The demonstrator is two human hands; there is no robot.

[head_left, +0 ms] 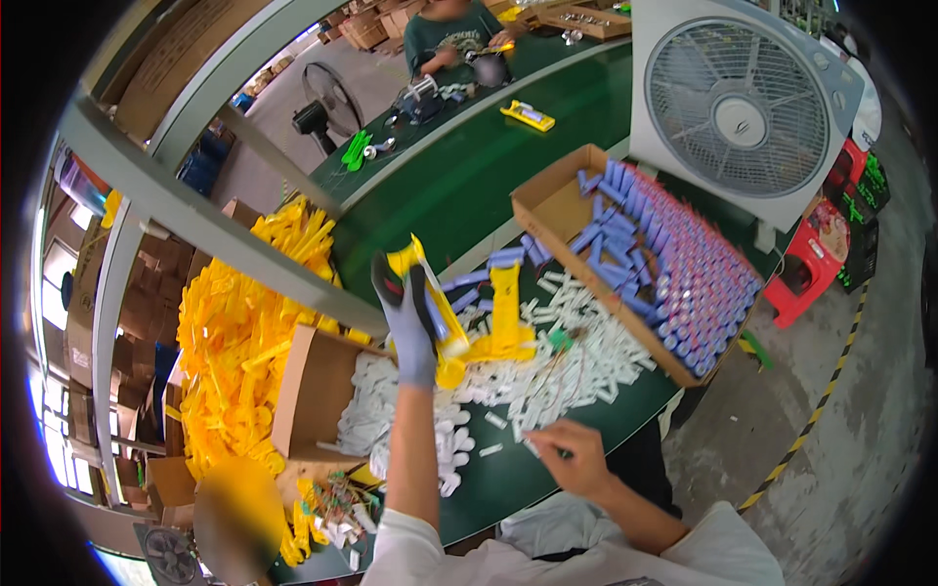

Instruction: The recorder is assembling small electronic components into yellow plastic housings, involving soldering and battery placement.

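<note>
My left hand (410, 327), in a grey and black glove, is closed around a yellow plastic housing (451, 330) above the table. Something purple, like a battery cell, shows inside the housing. Bare and low over the table's near edge, my right hand (578, 461) has its thumb and fingertips pinched together; what they hold, if anything, is too small to make out. Small white plastic pieces (586, 376) lie in a spread pile beyond its fingertips. Between the hands and the carton rests another yellow housing (505, 311), with loose purple cells (467, 300) around it.
An open carton (635, 327) of purple cells stands at right, below a box fan (738, 117). At left are a heap of yellow housings (230, 361) and a carton (303, 400) beside white parts. A metal frame bar (234, 244) crosses there. Across the green belt (440, 186) sits a person (454, 44).
</note>
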